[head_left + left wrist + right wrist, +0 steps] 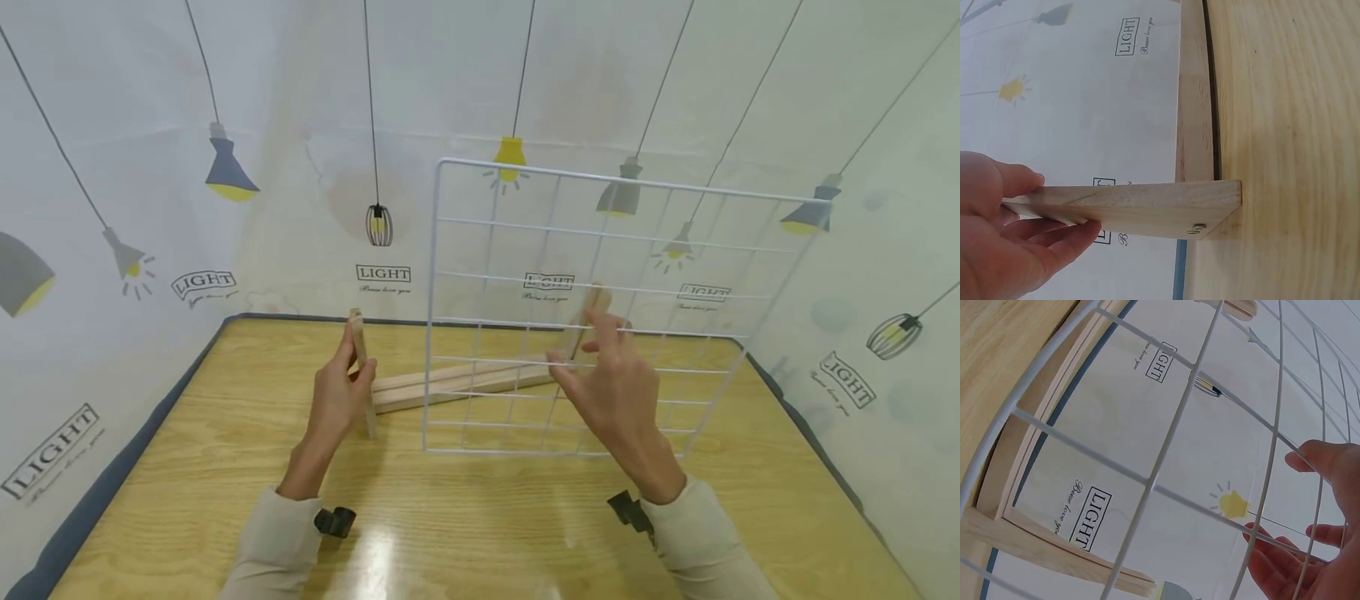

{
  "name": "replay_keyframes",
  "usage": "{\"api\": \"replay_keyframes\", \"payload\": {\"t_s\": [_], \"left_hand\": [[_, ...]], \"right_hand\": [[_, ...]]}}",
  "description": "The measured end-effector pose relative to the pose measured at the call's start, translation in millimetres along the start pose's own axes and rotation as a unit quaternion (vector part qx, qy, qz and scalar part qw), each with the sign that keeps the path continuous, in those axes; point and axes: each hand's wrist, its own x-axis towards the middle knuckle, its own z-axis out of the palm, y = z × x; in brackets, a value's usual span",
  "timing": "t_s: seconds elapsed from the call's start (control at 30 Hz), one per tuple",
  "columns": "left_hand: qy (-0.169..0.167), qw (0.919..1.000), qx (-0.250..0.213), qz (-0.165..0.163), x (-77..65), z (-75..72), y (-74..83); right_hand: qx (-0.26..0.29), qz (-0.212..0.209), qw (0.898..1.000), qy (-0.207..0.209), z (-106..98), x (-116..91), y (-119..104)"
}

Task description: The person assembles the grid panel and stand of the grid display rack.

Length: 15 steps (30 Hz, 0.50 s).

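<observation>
A wooden frame (465, 383) lies on the table, with a long base and an upright at each end. My left hand (341, 392) pinches the left upright (358, 337) between thumb and fingers. The left wrist view shows two screws near the lower end of this wooden piece (1141, 203). A white wire grid (652, 290) stands upright before the frame's right part. Slightly blurred, my right hand (611, 383) holds the grid, its bent fingers (1269, 556) among the wires. Behind the wires rises the right upright (597, 298), close to the right fingertips.
The wood-grain table (480, 517) has a dark blue edge (97, 492). Around it hangs a pale sheet (300, 100) printed with lamps and the word LIGHT. Black devices (335, 522) are worn at both wrists.
</observation>
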Motion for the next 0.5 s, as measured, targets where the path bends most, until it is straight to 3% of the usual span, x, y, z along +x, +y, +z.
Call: {"api": "replay_keyframes", "payload": {"t_s": [0.23,0.5], "left_hand": [[-0.016,0.9999,-0.001,-0.003,-1.1,5.1,-0.5],[-0.034,0.9992,-0.009,0.018,-5.3,13.1,2.2]], "right_hand": [[-0.002,-0.006,1.0,0.006,-3.4,5.8,-0.6],[0.0,-0.007,1.0,0.007,-4.7,11.1,-3.4]]}}
